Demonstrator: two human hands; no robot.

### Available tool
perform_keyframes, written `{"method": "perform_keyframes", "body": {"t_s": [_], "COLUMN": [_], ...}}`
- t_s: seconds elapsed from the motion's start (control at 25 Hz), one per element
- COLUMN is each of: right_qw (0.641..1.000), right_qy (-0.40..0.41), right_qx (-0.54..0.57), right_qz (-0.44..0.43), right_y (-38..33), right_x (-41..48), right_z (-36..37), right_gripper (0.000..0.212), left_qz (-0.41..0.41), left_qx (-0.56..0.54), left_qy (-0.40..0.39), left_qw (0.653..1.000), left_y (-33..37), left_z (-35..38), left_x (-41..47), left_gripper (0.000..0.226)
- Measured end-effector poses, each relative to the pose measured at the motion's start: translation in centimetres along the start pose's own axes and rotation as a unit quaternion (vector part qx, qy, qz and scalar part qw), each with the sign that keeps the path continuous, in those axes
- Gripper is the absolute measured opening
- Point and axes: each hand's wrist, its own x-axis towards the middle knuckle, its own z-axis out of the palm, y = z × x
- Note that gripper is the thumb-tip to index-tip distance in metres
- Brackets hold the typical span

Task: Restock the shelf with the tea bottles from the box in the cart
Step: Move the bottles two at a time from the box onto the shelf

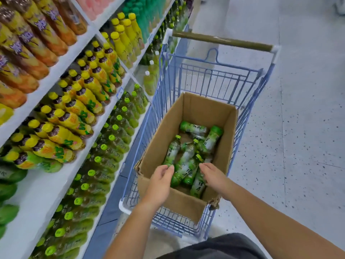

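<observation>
Now both hands in box (188, 109) in cart (214, 79). Left hand (160, 181) and right hand (214, 176) half open, holding nothing. Tea bottles (183, 161) lie piled. Full, heavy, smooth, maybe slippery: take round middle.

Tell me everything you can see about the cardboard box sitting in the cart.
The cardboard box is plain brown corrugated card, open at the top, with flaps upright and torn, ragged near corners. It sits inside the blue wire cart beside the shelf. Green tea bottles lie loosely jumbled on its bottom; it is far from full. The left hand and right hand reach over its near edge toward the bottles.
</observation>
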Motion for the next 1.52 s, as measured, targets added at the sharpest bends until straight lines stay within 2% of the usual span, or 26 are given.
{"method": "perform_keyframes", "body": {"t_s": [0.2,0.36,0.48,0.6,0.8,0.92,1.0,1.16,1.28,1.36,1.44,1.52], "right_qw": [0.996,0.985,0.975,0.967,0.959,0.952,0.942,0.929,0.928,0.934,0.940,0.945], "right_qy": [0.020,0.065,0.095,0.108,0.095,0.116,0.142,0.196,0.232,0.260,0.286,0.295], "right_qx": [0.053,0.092,0.109,0.115,0.134,0.164,0.186,0.149,0.127,0.097,0.078,0.055], "right_qz": [0.070,0.130,0.167,0.202,0.230,0.231,0.239,0.278,0.264,0.227,0.171,0.131], "right_y": [1.6,3.4,4.2,4.7,5.9,6.7,6.7,6.4,6.3,5.9,5.0,4.3], "right_x": [4.7,8.7,11.6,14.8,19.6,22.0,23.2,25.1,25.0,24.5,24.1,23.9], "right_z": [1.5,3.0,4.0,5.4,7.8,9.3,10.2,11.2,11.5,11.0,9.7,8.0], "right_gripper": [0.059,0.039,0.045,0.061,0.073,0.061,0.062,0.059,0.055,0.054,0.053,0.052], "left_qz": [-0.045,-0.050,-0.059,-0.076,-0.138,-0.116,-0.068,0.030,0.043,0.010,0.011,0.043], "left_qx": [0.049,0.120,0.159,0.194,0.221,0.297,0.356,0.412,0.434,0.402,0.389,0.418], "left_qy": [-0.050,-0.078,-0.086,-0.079,-0.048,-0.038,-0.031,-0.006,0.021,0.024,0.025,0.034], "left_qw": [0.997,0.988,0.982,0.975,0.964,0.947,0.931,0.911,0.899,0.915,0.921,0.907], "left_y": [-0.2,-1.0,-2.0,-3.4,-6.7,-8.1,-8.9,-9.6,-9.4,-9.3,-9.6,-10.3], "left_z": [1.2,1.6,2.5,3.5,5.1,6.0,6.4,7.3,8.3,9.2,9.8,10.1], "left_x": [6.4,12.5,16.8,21.3,27.2,29.9,31.2,32.9,33.6,34.0,34.0,34.0], "left_gripper": [0.047,0.039,0.045,0.048,0.027,0.045,0.053,0.078,0.090,0.093,0.085,0.073]}}
